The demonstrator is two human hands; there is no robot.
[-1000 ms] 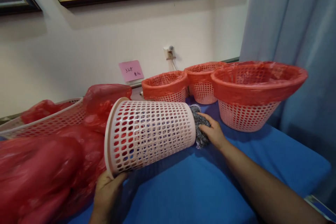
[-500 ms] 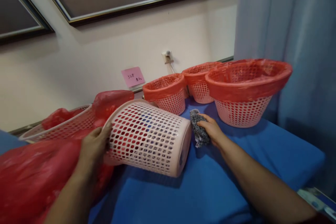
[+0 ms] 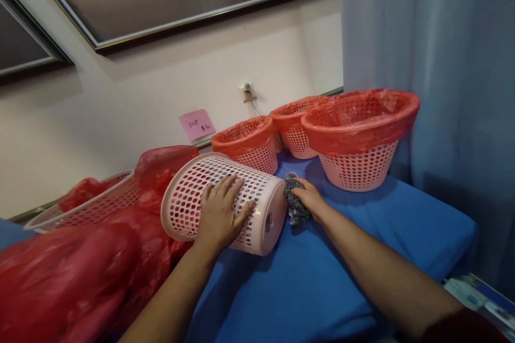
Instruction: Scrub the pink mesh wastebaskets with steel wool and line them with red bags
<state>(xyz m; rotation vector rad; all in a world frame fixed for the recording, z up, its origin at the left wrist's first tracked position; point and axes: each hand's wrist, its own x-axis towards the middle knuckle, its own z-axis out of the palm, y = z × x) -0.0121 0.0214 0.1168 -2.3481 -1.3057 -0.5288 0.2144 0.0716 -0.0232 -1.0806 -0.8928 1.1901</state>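
A pale pink perforated plastic wastebasket point(image 3: 257, 193) lies on its side, its base facing right. My left hand point(image 3: 221, 211) rests on the wastebasket's side with the fingers spread. In my right hand point(image 3: 309, 196) is a bunched grey cloth point(image 3: 295, 204), pinched between thumb and fingers. The cloth is right beside the edge of the wastebasket's base; I cannot tell if they touch. Red plastic bags point(image 3: 76, 268) lie heaped at the left, against the wastebasket's open end.
Three pink baskets lined with red bags stand behind: a large one point(image 3: 358, 163), a middle one point(image 3: 300, 139) and a smaller one point(image 3: 257, 155). Another basket point(image 3: 100, 201) leans at the far left. A blue-covered surface point(image 3: 322, 278) lies underneath. A blue curtain point(image 3: 402, 37) hangs at right.
My left hand has let go of the wastebasket's rim and moved right onto its side. My right hand has brought the cloth closer to the base. The view has shifted slightly.
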